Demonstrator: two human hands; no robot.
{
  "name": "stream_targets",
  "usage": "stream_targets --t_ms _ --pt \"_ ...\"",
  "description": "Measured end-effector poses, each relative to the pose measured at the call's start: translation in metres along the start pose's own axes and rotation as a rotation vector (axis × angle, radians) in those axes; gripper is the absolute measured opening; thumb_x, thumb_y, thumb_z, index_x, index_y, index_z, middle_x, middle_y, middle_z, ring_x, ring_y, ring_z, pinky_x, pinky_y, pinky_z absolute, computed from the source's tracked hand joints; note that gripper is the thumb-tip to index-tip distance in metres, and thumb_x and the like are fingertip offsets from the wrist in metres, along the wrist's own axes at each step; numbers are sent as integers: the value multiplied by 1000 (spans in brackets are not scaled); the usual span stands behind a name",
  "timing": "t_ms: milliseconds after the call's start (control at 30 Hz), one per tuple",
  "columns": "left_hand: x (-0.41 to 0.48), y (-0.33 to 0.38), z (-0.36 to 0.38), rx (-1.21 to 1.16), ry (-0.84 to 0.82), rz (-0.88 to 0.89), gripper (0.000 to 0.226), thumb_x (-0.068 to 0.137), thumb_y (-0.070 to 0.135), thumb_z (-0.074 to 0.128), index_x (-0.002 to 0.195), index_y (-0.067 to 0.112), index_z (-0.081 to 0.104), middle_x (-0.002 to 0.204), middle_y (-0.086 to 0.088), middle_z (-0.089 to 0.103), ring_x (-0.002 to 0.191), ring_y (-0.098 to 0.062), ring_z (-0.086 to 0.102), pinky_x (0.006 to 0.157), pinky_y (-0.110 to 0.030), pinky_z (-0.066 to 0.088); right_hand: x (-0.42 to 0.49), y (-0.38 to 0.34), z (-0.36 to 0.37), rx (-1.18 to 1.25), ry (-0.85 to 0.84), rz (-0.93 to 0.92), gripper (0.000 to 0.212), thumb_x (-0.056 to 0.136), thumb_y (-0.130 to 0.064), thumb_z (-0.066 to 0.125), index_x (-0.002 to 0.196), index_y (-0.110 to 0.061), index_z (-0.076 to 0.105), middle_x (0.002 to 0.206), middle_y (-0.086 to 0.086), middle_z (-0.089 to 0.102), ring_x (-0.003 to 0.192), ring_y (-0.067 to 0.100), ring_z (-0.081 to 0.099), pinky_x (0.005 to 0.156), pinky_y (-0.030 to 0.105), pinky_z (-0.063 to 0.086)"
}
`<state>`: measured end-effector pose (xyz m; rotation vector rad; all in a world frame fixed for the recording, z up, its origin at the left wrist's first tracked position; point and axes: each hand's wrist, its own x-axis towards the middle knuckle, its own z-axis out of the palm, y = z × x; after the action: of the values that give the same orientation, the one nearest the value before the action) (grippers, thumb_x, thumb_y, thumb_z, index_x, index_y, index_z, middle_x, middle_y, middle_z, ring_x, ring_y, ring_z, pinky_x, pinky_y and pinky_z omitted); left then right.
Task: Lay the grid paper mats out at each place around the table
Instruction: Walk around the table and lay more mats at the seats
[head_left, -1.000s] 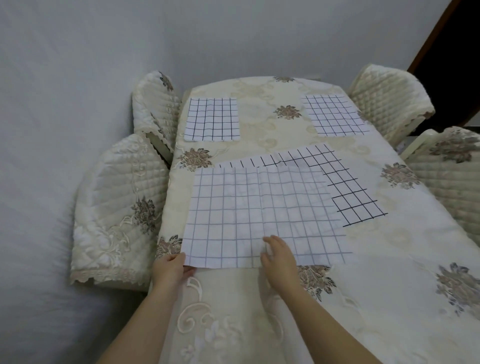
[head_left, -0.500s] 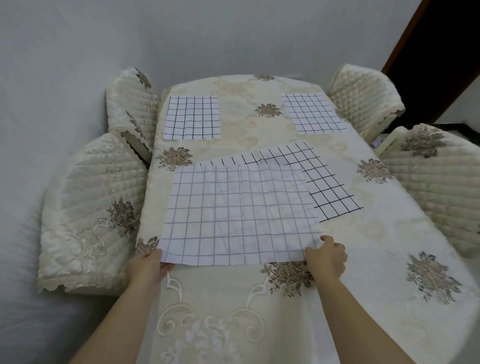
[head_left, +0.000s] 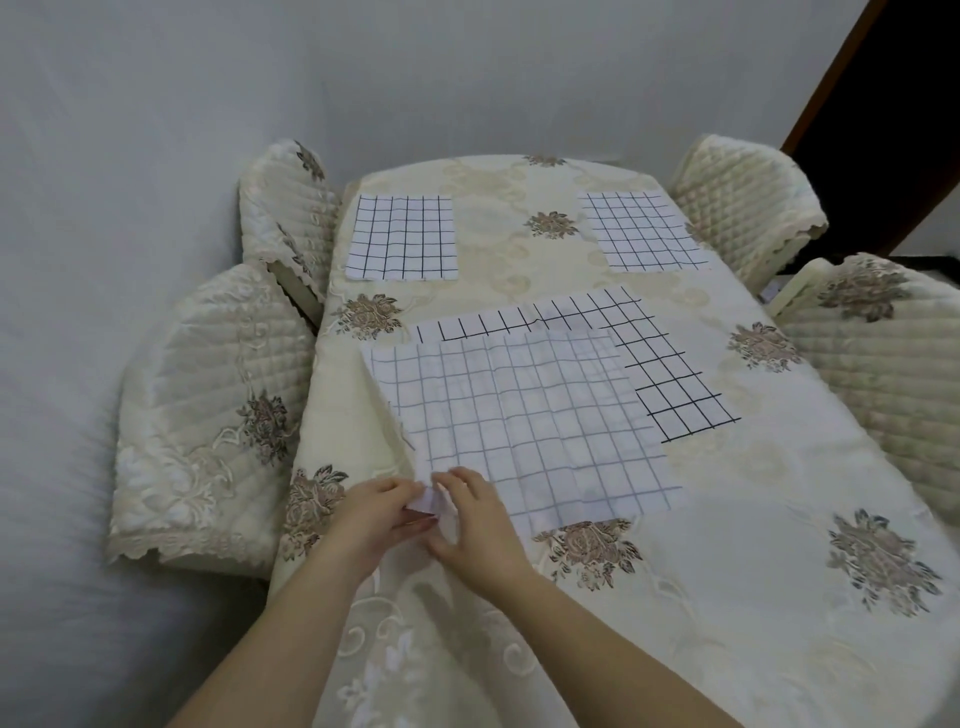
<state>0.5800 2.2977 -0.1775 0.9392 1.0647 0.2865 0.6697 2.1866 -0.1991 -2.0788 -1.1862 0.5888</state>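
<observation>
A large pale-lined grid mat lies face-down-looking on the table's near left part, its near left corner lifted. My left hand and my right hand both pinch that corner, close together. Under it, sticking out at the back and right, lies a bold-lined grid mat. Two smaller grid mats lie flat at the far end: one at the far left, one at the far right.
The table wears a cream floral cloth. Quilted cream chairs stand at the left, far left, far right and right. A grey wall is behind; a dark doorway is at top right.
My right hand has moved from the mat's near right corner to the near left corner beside my left hand. The mat's left corner has lifted and its left edge has shifted right.
</observation>
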Motion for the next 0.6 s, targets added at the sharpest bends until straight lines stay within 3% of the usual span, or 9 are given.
stream_targets --t_ms 133,233,267,333,400,467,533,600 --pt "-10 14 7 159 -62 123 23 90 8 61 97 -13 65 87 -19 68 83 -28 64 75 -33 55 6 -18 -3 72 178 -7 35 88 -22 55 122 -16 57 118 -2 62 108 14 55 92 26 44" --pt "-14 24 6 329 107 328 10 88 8 62 84 5 71 82 -7 72 83 -22 66 76 -31 52 8 -20 -16 110 269 40 15 91 -20 54 102 -16 64 97 -5 68 90 12 59 77 24 46" --pt "-17 27 6 375 177 414 8 86 6 62 86 10 70 86 -3 71 86 -19 64 75 -25 50 8 -20 -20 135 292 56 13 91 -20 55 98 -16 66 93 -5 68 88 11 60 75 24 46" --pt "-21 32 8 503 190 580 26 82 0 60 101 17 66 103 5 66 101 -11 59 82 -20 44 9 -18 -28 197 329 67 12 91 -21 57 92 -17 68 87 -7 68 84 9 60 73 23 46" --pt "-19 33 9 727 58 735 45 78 0 61 119 21 61 124 11 55 120 -5 46 101 -23 35 11 -14 -34 260 340 65 10 90 -20 60 91 -17 69 85 -9 67 83 5 60 74 17 45" --pt "-11 33 12 943 -33 882 44 76 8 66 119 18 64 127 9 55 127 -8 41 110 -31 28 10 -11 -41 292 339 50 10 89 -19 62 93 -16 71 85 -10 68 83 1 59 74 10 42" --pt "-6 32 18 1038 -39 930 28 76 16 68 104 16 71 109 7 67 113 -12 55 112 -42 30 7 -11 -50 316 333 27 10 88 -19 64 91 -16 72 86 -8 70 84 1 60 74 9 42" --pt "-10 33 29 1050 -27 911 12 81 17 66 90 19 72 84 14 67 90 -9 59 109 -39 34 1 -15 -59 343 308 12 6 87 -20 65 87 -19 71 84 -8 70 83 3 61 74 10 44"
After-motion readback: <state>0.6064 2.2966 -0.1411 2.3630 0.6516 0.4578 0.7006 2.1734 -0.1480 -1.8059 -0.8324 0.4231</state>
